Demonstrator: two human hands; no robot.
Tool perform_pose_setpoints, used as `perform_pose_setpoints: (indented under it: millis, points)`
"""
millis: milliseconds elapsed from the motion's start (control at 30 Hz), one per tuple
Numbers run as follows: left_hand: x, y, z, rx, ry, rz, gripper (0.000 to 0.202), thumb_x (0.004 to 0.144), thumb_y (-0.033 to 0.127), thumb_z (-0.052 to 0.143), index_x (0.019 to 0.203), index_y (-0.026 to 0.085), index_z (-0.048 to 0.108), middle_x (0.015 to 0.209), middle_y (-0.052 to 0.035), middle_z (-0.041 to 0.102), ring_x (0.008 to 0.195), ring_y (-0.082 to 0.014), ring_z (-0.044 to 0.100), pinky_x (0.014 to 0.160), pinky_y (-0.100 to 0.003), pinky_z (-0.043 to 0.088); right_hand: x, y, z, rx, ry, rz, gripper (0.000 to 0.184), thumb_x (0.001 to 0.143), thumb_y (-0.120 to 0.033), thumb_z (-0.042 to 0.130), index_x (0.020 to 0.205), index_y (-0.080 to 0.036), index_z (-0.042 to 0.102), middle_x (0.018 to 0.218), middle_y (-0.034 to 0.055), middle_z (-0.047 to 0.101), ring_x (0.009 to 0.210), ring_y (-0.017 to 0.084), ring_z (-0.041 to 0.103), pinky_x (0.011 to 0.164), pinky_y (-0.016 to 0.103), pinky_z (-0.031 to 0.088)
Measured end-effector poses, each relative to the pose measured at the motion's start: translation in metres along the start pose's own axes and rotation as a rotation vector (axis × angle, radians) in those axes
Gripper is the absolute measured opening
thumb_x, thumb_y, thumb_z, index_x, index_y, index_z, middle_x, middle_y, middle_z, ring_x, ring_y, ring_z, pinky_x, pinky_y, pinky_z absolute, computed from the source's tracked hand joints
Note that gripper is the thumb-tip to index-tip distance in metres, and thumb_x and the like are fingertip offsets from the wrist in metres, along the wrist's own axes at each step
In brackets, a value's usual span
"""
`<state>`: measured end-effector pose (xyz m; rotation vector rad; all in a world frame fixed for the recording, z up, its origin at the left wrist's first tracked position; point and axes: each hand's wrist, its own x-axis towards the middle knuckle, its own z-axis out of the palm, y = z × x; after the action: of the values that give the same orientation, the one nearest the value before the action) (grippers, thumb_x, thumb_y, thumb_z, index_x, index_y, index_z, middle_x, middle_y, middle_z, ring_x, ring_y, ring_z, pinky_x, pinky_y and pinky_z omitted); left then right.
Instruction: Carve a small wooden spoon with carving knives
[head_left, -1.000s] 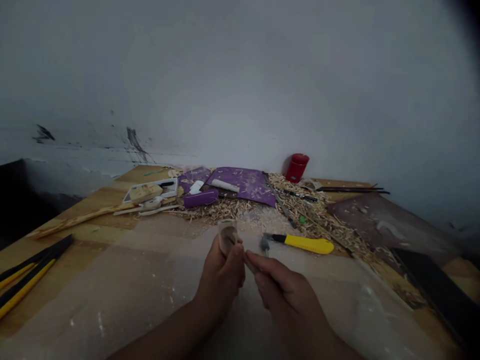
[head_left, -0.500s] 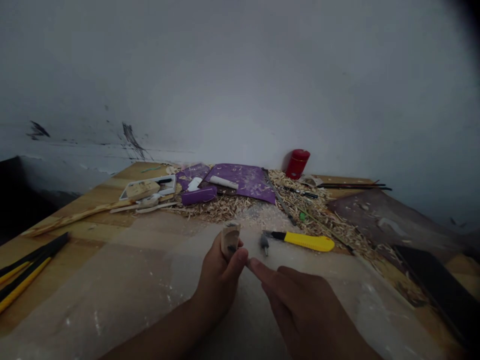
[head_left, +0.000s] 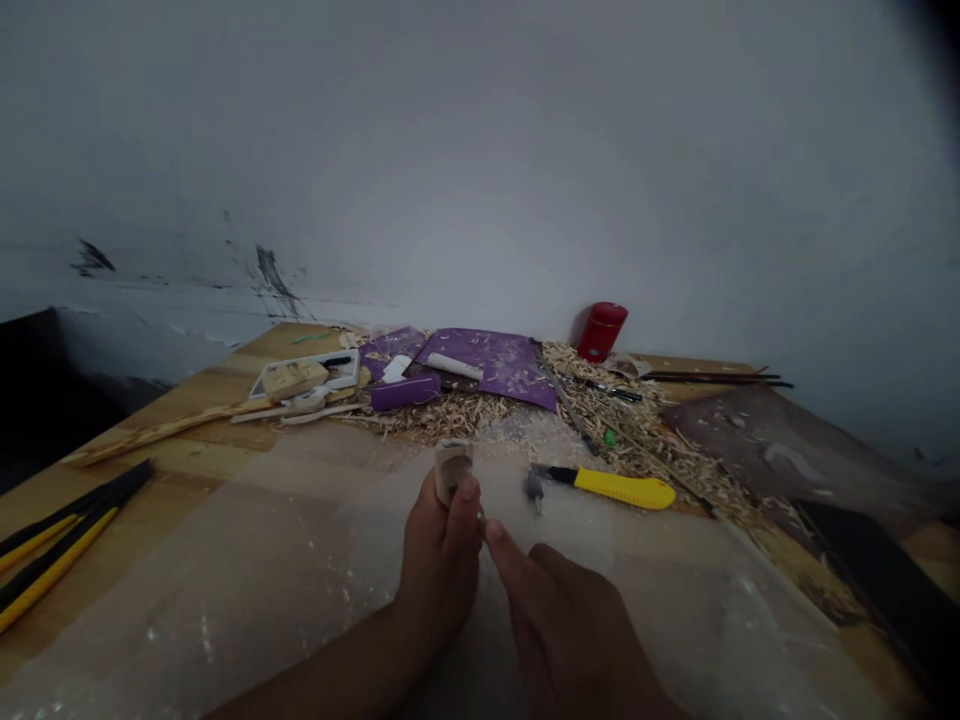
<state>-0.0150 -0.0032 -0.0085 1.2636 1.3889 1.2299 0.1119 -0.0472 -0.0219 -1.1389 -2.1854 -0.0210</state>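
Note:
My left hand [head_left: 437, 563] is closed around a small pale block of wood [head_left: 451, 462], held upright, with a dark hollow or mark on its near side. My right hand [head_left: 566, 622] is closed just right of it, index finger stretched along a thin metal-tipped carving tool [head_left: 481, 519]. The tool's tip meets the block beside my left thumb; its handle is hidden in my palm. A yellow utility knife [head_left: 624, 488] lies beyond my right hand, next to a small grey grinding bit with a metal shank [head_left: 534, 491].
Wood shavings [head_left: 450, 416] are heaped along the back around purple sheets [head_left: 510, 365]. A red tin [head_left: 602, 332] stands by the wall. A white tray [head_left: 346, 368] holds a wooden piece. Yellow-and-black-handled pliers [head_left: 67, 545] lie left; a dark flat slab [head_left: 874, 570] lies right. Translucent plastic sheeting [head_left: 247, 590] covers the front.
Both hands have shifted slightly left. My left thumb has risen against the block, and the block has turned a little. The whole view has shifted slightly.

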Motion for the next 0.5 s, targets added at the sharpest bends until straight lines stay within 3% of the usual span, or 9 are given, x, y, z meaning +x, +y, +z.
perform_pose_setpoints:
  millis: [167, 367, 500]
  points:
    - [-0.0013, -0.0019, 0.0032, -0.072, 0.008, 0.025, 0.035, 0.083, 0.051, 0.038, 0.073, 0.019, 0.048, 0.061, 0.0021, 0.046, 0.053, -0.0112, 0.041, 0.049, -0.022, 0.036, 0.0013, -0.0009, 0.0012, -0.031, -0.017, 0.002, 0.049, 0.089, -0.013, 0.031, 0.137, -0.015, 0.021, 0.066, 0.0022, 0.054, 0.052, 0.018, 0.053, 0.044, 0.027, 0.036]
    - [-0.0036, -0.0017, 0.0026, -0.067, -0.012, 0.013, 0.034, 0.083, 0.052, 0.037, 0.077, 0.02, 0.048, 0.063, 0.0022, 0.046, 0.053, -0.0109, 0.042, 0.049, -0.023, 0.036, 0.0049, -0.0013, 0.0013, 0.015, 0.023, 0.019, 0.044, 0.09, -0.014, 0.03, 0.133, -0.016, 0.029, 0.066, 0.0021, 0.053, 0.052, 0.017, 0.053, 0.045, 0.026, 0.037]
    - [-0.0039, 0.0015, 0.0019, -0.075, 0.01, 0.023, 0.036, 0.083, 0.053, 0.037, 0.077, 0.02, 0.048, 0.062, 0.0017, 0.047, 0.054, -0.0115, 0.042, 0.05, -0.023, 0.036, 0.0044, -0.0026, 0.0053, -0.056, 0.02, 0.004, 0.049, 0.09, -0.013, 0.03, 0.139, -0.014, 0.021, 0.067, 0.0033, 0.054, 0.052, 0.018, 0.053, 0.044, 0.027, 0.036]
